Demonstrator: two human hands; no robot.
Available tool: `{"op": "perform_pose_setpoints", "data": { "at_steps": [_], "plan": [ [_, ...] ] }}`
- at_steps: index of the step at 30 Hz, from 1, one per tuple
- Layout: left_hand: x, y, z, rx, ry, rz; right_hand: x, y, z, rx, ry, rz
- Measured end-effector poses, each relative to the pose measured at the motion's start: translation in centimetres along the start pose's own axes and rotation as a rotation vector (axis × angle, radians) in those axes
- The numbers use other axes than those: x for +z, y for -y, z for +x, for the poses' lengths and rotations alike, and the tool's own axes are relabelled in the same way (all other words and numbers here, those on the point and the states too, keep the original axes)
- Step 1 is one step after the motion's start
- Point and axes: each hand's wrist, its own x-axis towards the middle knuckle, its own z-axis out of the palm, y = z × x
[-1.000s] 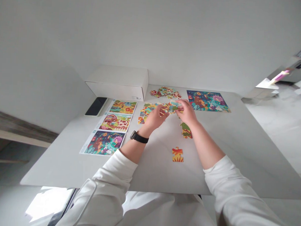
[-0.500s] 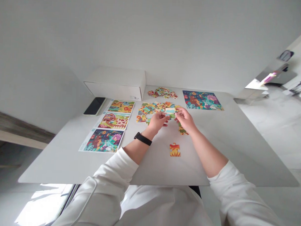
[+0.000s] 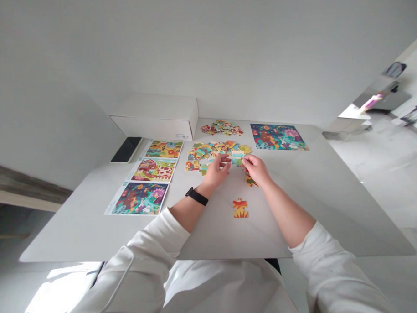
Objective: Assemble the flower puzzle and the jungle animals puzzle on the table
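Pale teal cardboard jigsaw piece (image 3: 236, 156): likely light, stiff, tabs bendable; left hand (image 3: 217, 169), right hand (image 3: 255, 167) pinch opposite edges.

We see a white table (image 3: 330, 202) bearing a white box (image 3: 155, 116) at back left, a black phone (image 3: 126, 149), a sheet of three pictures (image 3: 148, 177), a heap of loose puzzle pieces (image 3: 208, 152), a smaller heap (image 3: 222, 127) behind it, a finished puzzle (image 3: 276, 137) and one orange piece (image 3: 240, 208) nearest us
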Motion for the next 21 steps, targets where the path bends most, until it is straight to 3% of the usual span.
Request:
{"op": "perform_pose_setpoints", "data": {
  "at_steps": [4,7,16,21],
  "plan": [
    [-0.48,0.08,-0.61,0.335,-0.02,0.248,-0.26,0.11,-0.29,-0.038,0.005,-0.115],
    [-0.77,-0.14,-0.91,0.472,0.02,0.348,-0.24,0.47,-0.5,-0.059,0.044,-0.126],
    [-0.82,0.07,-0.73,0.506,0.03,0.43,-0.16,0.43,-0.46,-0.052,0.09,-0.06],
    [-0.84,0.16,-0.72,0.495,0.022,0.477,-0.66,0.73,-0.36,-0.009,0.052,-0.161]
  ]
}}
